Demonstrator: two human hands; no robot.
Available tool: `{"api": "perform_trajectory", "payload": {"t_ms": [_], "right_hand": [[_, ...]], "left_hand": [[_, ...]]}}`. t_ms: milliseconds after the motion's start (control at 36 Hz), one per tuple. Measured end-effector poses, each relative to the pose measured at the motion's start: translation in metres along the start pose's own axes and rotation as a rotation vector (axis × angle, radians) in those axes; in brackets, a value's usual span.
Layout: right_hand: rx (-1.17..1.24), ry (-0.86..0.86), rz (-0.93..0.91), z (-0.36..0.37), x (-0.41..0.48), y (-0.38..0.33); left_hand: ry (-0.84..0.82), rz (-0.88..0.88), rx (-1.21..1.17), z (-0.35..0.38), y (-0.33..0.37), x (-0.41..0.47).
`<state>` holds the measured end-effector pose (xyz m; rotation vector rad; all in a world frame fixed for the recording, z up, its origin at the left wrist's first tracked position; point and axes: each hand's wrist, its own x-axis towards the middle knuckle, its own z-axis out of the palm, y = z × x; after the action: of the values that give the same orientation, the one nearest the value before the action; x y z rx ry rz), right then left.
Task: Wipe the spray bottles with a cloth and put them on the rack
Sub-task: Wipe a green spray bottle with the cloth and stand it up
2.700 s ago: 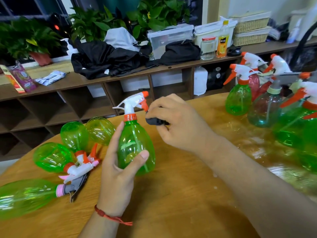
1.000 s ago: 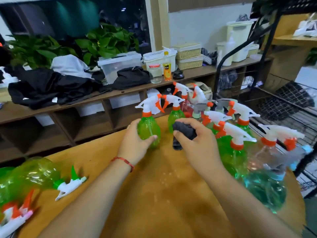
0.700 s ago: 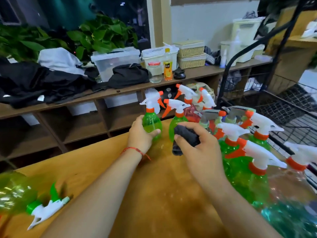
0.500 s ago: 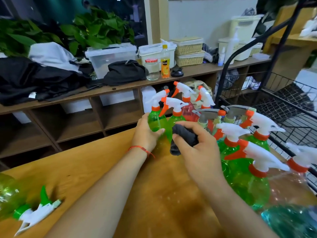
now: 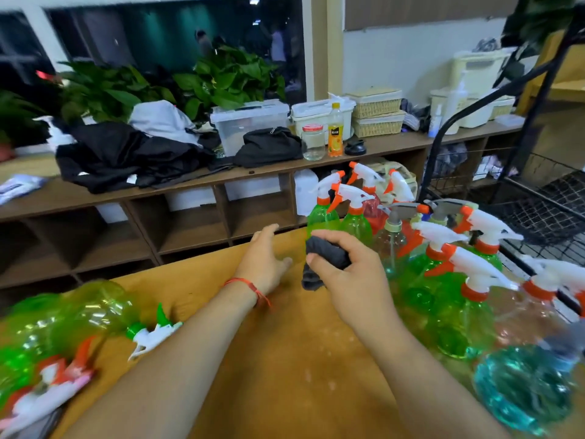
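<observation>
My left hand (image 5: 264, 260) hovers over the round wooden table (image 5: 285, 375), fingers spread, holding nothing. A small green spray bottle (image 5: 321, 217) with a white and orange trigger stands upright just beyond it, at the left end of a cluster of several upright spray bottles (image 5: 443, 280). My right hand (image 5: 351, 277) is closed on a dark cloth (image 5: 323, 261) in front of that cluster. Several green bottles (image 5: 63, 321) lie on their sides at the table's left. The black wire rack (image 5: 538, 210) stands at the far right.
A long wooden shelf unit (image 5: 190, 191) runs behind the table, holding black clothing, plastic boxes, a jar, a juice bottle and woven baskets. Potted plants stand by the window. A teal bottle (image 5: 522, 388) sits at the near right edge.
My left hand carried the green bottle to the right, set it upright beside the cluster and let go, then drew back. The right hand kept the cloth.
</observation>
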<state>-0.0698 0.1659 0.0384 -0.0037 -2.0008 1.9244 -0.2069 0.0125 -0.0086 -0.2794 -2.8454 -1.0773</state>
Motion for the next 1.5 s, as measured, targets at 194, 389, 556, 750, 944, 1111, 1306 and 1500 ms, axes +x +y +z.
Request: {"api": "perform_trajectory", "payload": {"t_ms": [194,389,556,750,944,1111,1306,1500], "right_hand": [[0.114,-0.242,0.190,0.057,-0.049,0.002],[0.123,-0.347,0.176,0.126,-0.091,-0.001],[0.078,-0.389,0.110,0.162,-0.107,-0.008],[0.004,-0.385,0.087,0.153,-0.106,-0.005],[-0.083,-0.314,0.081,0.113,-0.096,0.012],[-0.045,-0.302,0.065,0.101,-0.088,0.016],[-0.057,-0.324,0.023,0.089,-0.082,0.028],[-0.157,-0.351,-0.204,0.057,-0.064,0.033]], "left_hand": [[0.032,-0.098,0.101,-0.090,-0.054,-0.083],[0.104,-0.186,0.233,-0.148,-0.126,-0.158],[0.100,-0.182,0.451,-0.178,-0.164,-0.190],[0.051,-0.056,0.923,-0.192,-0.167,-0.166],[-0.171,0.003,1.159,-0.207,-0.173,-0.118],[-0.189,0.036,1.136,-0.206,-0.160,-0.121],[-0.018,-0.008,0.369,-0.173,-0.135,-0.176],[-0.006,0.065,-0.061,-0.125,-0.109,-0.214]]}}
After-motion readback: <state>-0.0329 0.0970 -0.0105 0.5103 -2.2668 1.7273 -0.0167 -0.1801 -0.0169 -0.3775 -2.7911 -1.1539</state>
